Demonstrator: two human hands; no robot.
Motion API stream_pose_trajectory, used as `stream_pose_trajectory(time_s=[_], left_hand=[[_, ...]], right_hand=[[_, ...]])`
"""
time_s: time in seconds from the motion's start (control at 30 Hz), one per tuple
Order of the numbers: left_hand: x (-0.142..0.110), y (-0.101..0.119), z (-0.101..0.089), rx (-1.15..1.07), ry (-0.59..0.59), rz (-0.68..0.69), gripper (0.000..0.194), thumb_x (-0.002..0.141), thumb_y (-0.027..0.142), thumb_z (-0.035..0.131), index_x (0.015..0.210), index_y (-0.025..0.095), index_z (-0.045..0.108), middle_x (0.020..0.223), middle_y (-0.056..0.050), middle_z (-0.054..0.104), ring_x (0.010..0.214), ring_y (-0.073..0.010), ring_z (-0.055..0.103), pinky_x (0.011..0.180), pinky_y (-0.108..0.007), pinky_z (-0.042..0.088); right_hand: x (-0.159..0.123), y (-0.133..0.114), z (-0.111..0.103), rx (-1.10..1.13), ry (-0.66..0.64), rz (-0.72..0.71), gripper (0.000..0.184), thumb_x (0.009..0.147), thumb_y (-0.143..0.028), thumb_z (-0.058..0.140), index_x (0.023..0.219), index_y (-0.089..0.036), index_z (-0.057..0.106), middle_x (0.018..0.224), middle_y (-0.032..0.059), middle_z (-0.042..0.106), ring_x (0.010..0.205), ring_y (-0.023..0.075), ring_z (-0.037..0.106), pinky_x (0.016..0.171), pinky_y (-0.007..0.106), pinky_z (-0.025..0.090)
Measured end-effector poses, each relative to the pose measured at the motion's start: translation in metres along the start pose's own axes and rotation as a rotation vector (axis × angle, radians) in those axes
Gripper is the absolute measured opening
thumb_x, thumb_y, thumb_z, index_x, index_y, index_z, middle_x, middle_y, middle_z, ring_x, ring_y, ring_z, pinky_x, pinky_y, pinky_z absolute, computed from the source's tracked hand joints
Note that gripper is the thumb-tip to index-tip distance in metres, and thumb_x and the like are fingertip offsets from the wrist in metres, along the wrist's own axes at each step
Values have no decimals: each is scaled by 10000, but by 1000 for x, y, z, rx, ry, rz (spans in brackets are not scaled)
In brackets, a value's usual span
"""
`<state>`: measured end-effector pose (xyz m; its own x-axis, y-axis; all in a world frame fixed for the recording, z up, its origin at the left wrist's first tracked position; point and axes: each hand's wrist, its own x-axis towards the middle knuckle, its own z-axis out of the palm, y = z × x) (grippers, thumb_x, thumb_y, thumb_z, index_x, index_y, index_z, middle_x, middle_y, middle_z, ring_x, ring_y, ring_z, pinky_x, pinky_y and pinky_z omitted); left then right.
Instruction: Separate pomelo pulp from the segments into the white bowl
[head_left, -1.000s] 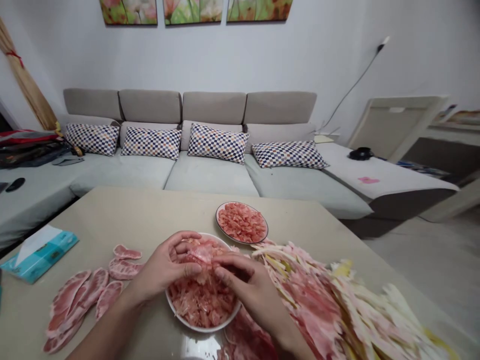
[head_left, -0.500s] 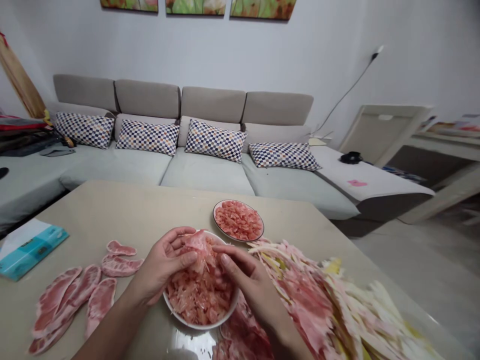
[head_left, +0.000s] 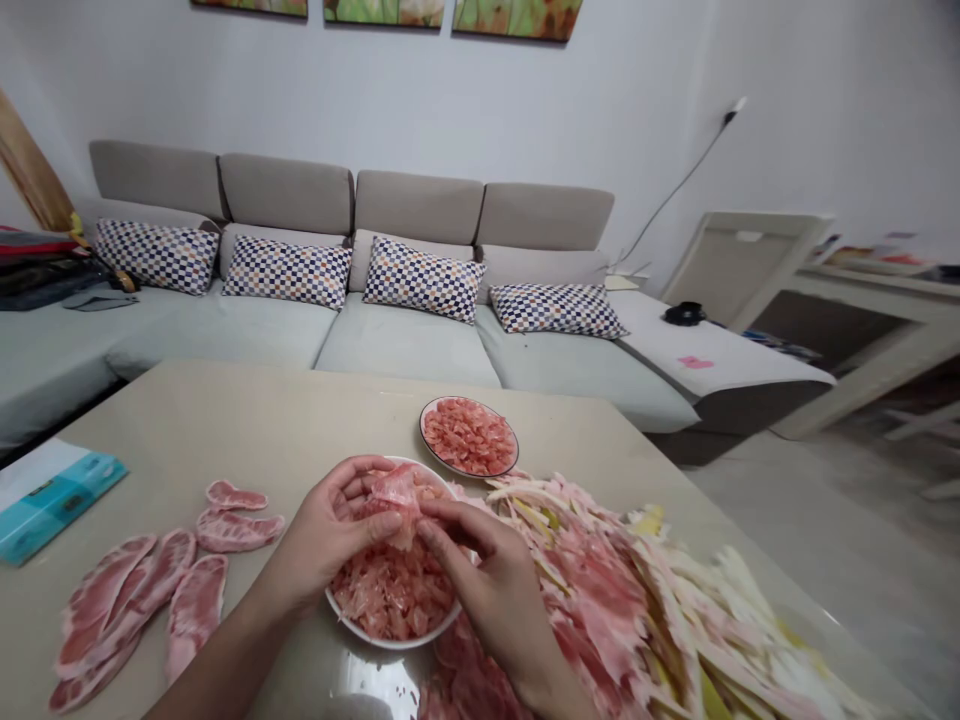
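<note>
Over a white bowl (head_left: 360, 634) heaped with pink pomelo pulp (head_left: 397, 595), both hands hold one pomelo segment (head_left: 397, 492). My left hand (head_left: 334, 525) grips it from the left, fingers behind and thumb in front. On its right side, my right hand (head_left: 480, 560) pinches the flesh between thumb and fingers. The segment's thin pink skin is partly peeled back. Several unpeeled pomelo segments (head_left: 112, 605) lie on the table left of my left forearm. Right of the bowl spreads a large pile of pomelo peel and membranes (head_left: 600, 590), partly behind my right hand.
Behind the bowl stands a dark-rimmed plate (head_left: 424, 440) of pink pulp. A blue tissue pack (head_left: 64, 505) lies at the table's left. Beyond the table (head_left: 300, 410) is a grey sofa (head_left: 405, 345) with patterned cushions (head_left: 424, 280).
My right hand's fingers have closed in on the segment and pinch it lower down. The segment's flesh shows more between my hands. The whole view has shifted slightly.
</note>
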<state>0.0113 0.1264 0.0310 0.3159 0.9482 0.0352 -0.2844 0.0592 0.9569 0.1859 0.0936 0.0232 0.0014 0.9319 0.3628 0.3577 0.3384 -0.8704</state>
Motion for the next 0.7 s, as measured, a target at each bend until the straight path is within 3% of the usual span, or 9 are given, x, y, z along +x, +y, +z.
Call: stream_pose_trajectory(time_s=[0.23,0.37,0.57,0.63,0.7], left_hand=[[-1,2,-1,-3,-53,-6,407,748,209,767,1115,207,592,1158,-84,668,1080,-212,619,904,-290,491],[0,3,-7,28,46,2,422,733,237,779,1114,209,601,1200,-86,648,1086,-211,607,891,-273,489],[0,4,-7,37,108,-18,418,735,286,771,1120,214,624,1245,-91,642,1124,-239,600,917,-295,480],[-1,3,-4,50,94,-13,387,768,303,738,1131,221,632,1270,-88,635,1169,-250,578,951,-307,466],[-1,2,-2,63,81,-9,380,791,309,712,1153,223,632,1286,-85,628,1190,-255,570,974,-317,460]], right_hand=[[-6,-9,-8,-152,19,-140,99,882,-192,601,884,-220,696,881,37,732,821,187,675,745,286,521],[-4,-7,-14,-238,52,-200,124,888,-182,581,932,-220,691,902,52,726,846,199,670,777,319,521],[0,4,-13,-303,-177,-130,286,832,-78,546,983,-231,735,1138,84,687,1067,244,634,929,403,501],[-1,3,-10,-294,-158,-106,206,846,-118,570,938,-216,726,1116,89,685,1063,249,630,936,413,493],[-3,0,-8,-237,-95,-79,119,877,-166,574,896,-209,683,977,68,692,931,217,652,842,365,523]])
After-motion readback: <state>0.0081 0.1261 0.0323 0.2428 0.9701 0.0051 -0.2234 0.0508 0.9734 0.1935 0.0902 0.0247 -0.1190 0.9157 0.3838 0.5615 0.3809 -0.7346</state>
